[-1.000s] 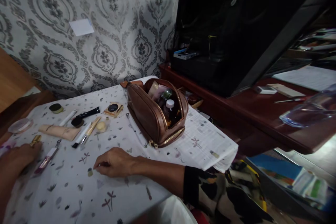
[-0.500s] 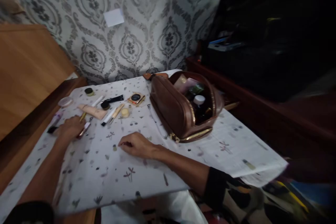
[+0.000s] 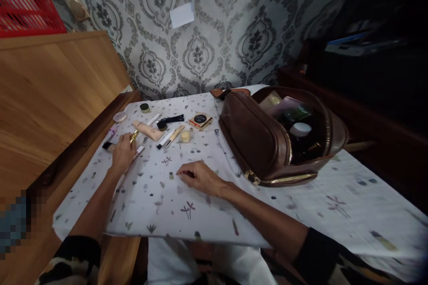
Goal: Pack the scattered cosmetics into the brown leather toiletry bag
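Observation:
My left hand [image 3: 123, 153] rests among the cosmetics on the left of the table, fingers closed around a small gold tube [image 3: 134, 136] that pokes out beyond them. Beside that hand lie a slim pinkish tube [image 3: 139, 151] and a dark-tipped brush [image 3: 108, 146]. My right hand [image 3: 200, 177] lies loosely curled on the cloth, with nothing visible in it. Beyond are a beige squeeze tube [image 3: 147, 131], a black tube [image 3: 174, 119], a gold compact [image 3: 200, 120] and a small yellowish jar [image 3: 185, 136]. The open brown cosmetic bag [image 3: 256, 140] stands to the right.
A white-lidded jar [image 3: 300, 129] and several packets show inside the bag. Patterned cloth [image 3: 160, 213] covers the table. A wooden panel [image 3: 63, 93] rises at the left, with a red basket [image 3: 30, 2] above it. Patterned wallpaper [image 3: 197, 53] is behind.
My view has turned left, so the table and bag appear farther right and the red basket shows. Both hands keep nearly the same places and poses on the table.

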`<state>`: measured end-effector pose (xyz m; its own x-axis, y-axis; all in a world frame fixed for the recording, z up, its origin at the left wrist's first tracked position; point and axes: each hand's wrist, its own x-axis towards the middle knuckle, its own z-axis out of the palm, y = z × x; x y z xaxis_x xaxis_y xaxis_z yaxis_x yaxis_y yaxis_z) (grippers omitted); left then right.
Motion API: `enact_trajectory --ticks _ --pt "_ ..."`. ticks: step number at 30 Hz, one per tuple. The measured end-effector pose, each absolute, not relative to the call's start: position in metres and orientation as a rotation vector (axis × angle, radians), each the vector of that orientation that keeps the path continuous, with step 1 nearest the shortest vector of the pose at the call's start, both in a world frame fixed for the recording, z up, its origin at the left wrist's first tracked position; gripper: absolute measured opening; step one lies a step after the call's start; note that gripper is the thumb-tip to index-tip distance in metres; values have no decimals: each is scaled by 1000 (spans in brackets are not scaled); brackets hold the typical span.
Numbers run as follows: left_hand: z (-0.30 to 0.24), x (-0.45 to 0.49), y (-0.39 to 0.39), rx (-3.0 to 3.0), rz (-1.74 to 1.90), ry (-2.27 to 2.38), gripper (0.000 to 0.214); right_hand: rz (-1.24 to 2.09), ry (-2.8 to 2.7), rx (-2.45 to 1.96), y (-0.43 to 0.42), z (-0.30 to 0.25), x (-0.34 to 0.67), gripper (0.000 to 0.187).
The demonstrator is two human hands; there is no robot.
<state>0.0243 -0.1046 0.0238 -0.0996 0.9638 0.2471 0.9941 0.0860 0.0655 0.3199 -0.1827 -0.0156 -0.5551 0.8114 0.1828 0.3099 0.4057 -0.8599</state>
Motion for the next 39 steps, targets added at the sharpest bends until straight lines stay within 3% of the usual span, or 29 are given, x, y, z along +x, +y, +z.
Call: enact_trajectory --ticks 5,10,16,20,23,28,34,36,39 --pt "16 27 -129 -2551 -816 -2211 49 1083 -2068 -966 -183 -16 320 21" --pt "14 30 -134 -2276 -634 -1964 37 1082 -2073 -963 -182 -16 320 21" --pt "6 37 -138 -2257 -437 -1983 33 1052 -2102 -968 -183 -15 320 21" --pt "6 42 -147 -2336 -579 -1972 29 1077 -2099 -969 -183 -14 320 21" --pt "6 44 -156 -2340 -596 -1971 35 1061 -2102 -974 -183 -14 319 21" --pt "-3 47 -187 -2420 -311 -1968 47 1033 -2118 -964 -183 -15 320 21" --pt "10 56 -230 -2415 -161 -1944 30 988 -2148 -989 -184 -16 319 21" --pt "18 65 -234 -2484 -298 -1977 27 1010 -2120 -995 -185 -15 318 22" --pt "28 90 -229 -2713 -839 -2059 30 1210 -1972 -932 -186 -15 318 33"
